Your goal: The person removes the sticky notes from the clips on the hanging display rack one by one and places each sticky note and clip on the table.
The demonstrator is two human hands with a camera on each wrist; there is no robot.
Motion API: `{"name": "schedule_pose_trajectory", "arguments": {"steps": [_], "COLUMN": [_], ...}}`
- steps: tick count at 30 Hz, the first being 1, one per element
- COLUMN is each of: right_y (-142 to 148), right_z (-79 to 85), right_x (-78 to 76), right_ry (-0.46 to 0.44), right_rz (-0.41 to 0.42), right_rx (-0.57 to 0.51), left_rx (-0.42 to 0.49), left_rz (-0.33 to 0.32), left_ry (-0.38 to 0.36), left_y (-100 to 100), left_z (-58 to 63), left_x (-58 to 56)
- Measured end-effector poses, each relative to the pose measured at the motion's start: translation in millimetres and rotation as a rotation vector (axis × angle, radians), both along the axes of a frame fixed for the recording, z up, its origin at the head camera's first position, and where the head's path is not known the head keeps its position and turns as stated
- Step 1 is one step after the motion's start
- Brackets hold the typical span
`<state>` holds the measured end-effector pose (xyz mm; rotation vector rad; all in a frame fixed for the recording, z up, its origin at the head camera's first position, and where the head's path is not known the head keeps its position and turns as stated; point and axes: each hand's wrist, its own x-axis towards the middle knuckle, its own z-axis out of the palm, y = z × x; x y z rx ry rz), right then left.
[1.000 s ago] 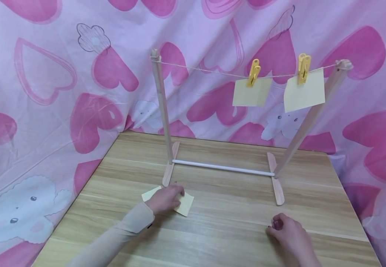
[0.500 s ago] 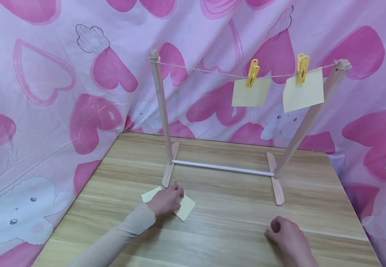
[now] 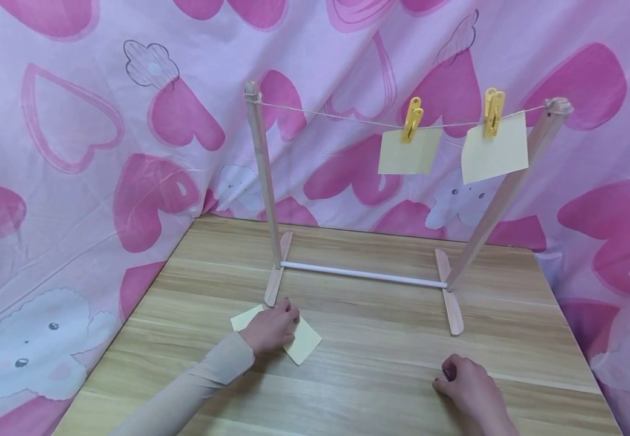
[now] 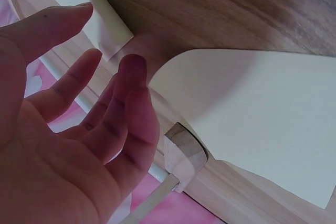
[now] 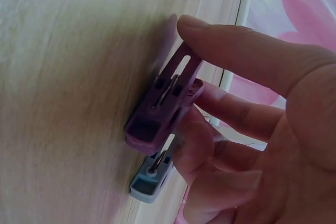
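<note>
Two pale yellow paper notes lie on the table at the front left of the rack: a left note and a right note. Over both, partly hiding them, is my left hand. Its thumb and fingers are apart and loosely bent in the left wrist view, the left note's curled edge beside the fingertips. At the front right, my right hand pinches a purple clothespin by its handles, thumb on one side and fingers on the other. A pale blue clothespin shows just below it, partly hidden by the fingers.
A wooden rack with a left post, a right post and a white bar stands behind the hands. From its string hang two notes, under a left yellow clothespin and a right one. Patterned pink cloth surrounds the table.
The right note has slid slightly right and toward the front, turning a little, near my left hand. My right hand has shifted slightly toward the front, still holding the purple clothespin.
</note>
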<state>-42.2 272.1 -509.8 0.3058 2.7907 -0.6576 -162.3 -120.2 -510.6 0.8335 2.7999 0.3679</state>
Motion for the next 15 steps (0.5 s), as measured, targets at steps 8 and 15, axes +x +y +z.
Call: {"name": "schedule_pose_trajectory", "arguments": {"steps": [8, 15], "right_y": [0, 2], "right_z": [2.1, 16.8], "right_x": [0.7, -0.9], "right_ry": [0.02, 0.111], "right_rz": [0.003, 0.004], "right_rx": [0.003, 0.005], "left_rx": [0.0, 0.047], "left_rz": [0.007, 0.041], "left_ry": [-0.011, 0.036], "left_y": [0, -1], "left_z": [3.5, 17.1], "left_x": [-0.6, -7.7]}}
